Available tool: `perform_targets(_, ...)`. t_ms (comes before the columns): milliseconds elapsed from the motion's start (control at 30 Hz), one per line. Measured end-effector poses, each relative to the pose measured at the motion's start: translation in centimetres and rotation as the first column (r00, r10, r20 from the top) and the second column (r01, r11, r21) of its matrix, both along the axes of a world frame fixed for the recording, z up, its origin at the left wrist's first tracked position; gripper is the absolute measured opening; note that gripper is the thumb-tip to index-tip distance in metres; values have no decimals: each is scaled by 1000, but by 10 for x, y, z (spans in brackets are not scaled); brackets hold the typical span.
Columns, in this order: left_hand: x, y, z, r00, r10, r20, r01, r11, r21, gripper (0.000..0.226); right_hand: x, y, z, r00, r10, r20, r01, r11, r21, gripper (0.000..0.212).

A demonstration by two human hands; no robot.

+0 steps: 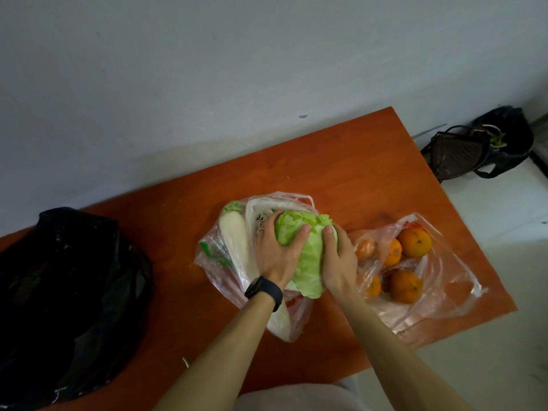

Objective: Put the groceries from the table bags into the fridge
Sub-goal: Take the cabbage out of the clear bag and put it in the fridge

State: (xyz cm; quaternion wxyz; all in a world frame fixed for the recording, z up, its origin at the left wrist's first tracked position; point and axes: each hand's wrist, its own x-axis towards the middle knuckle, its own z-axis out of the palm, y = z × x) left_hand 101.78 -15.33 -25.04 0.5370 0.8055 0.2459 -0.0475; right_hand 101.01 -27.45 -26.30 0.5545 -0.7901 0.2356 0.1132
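A pale green cabbage sits in the mouth of a clear plastic bag on the orange table. My left hand grips its left side and my right hand grips its right side, fingers curled round the head. A long white radish lies in the same bag, left of the cabbage. To the right, a second clear bag holds several oranges.
A large black plastic bag fills the table's left end. The table stands against a white wall. On the floor beyond the right end lie a dark basket and a black bag.
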Motion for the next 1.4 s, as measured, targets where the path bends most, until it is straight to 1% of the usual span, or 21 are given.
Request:
perform_targets(167,5,2,15,1000,26,12,-26,999,-35,63,4,8,15,997,-63,37,63,998,-16,70)
perform_targets(300,17,8,52,995,-33,90,33,999,1,50,10,11,39,989,-122,81,119,992,43,76)
perform_targets(400,26,9,85,980,-112,162,100,991,84,56,11,12,63,971,-187,151,169,978,123,78)
perform_targets(467,27,7,103,961,-176,213,140,975,172,60,10,13,75,951,-247,186,216,961,172,78)
perform_targets(533,25,5,123,942,-239,235,182,953,242,61,7,15,87,927,-314,203,261,932,250,81)
perform_targets(567,22,4,133,931,-274,241,206,940,272,61,3,15,94,912,-351,213,281,912,300,81)
perform_targets(633,18,3,150,902,-347,257,258,910,324,62,-4,16,106,875,-423,234,319,869,378,71)
perform_targets(700,13,-1,174,855,-441,272,336,871,358,63,-16,14,120,844,-482,238,352,830,432,70)
perform_targets(767,2,-9,206,797,-542,265,425,816,391,66,-29,11,138,821,-522,230,338,770,541,76)
perform_targets(833,-13,-25,247,723,-647,241,500,732,464,68,-46,2,170,776,-570,269,257,676,691,72)
perform_targets(933,-39,-61,315,595,-769,234,567,608,555,63,-75,-18,224,690,-669,277,139,498,856,55)
perform_targets(967,-49,-75,337,551,-801,235,586,572,574,60,-86,-26,241,667,-691,279,88,445,891,53)
perform_targets(1067,-85,-116,401,380,-887,260,605,452,656,63,-116,-60,283,569,-765,303,1,369,929,57)
perform_targets(1100,-95,-126,419,335,-895,294,594,443,672,66,-127,-73,296,525,-791,315,-13,363,932,57)
perform_targets(1133,-104,-136,433,303,-889,343,574,457,679,69,-140,-87,308,479,-811,335,-20,372,928,58)
perform_targets(1200,-120,-154,447,281,-850,446,524,525,671,75,-167,-118,331,387,-840,381,-29,402,915,62)
perform_targets(1233,-128,-164,448,276,-833,479,544,546,637,78,-182,-133,339,340,-850,404,-22,422,906,63)
perform_targets(1300,-151,-188,439,232,-811,537,688,527,499,79,-215,-164,351,246,-851,464,31,485,874,63)
perform_targets(1333,-165,-202,435,206,-788,580,748,509,426,75,-233,-179,356,212,-844,493,81,518,851,63)
perform_targets(1400,-195,-236,430,157,-741,652,821,465,330,67,-275,-208,362,144,-824,548,207,566,798,67)
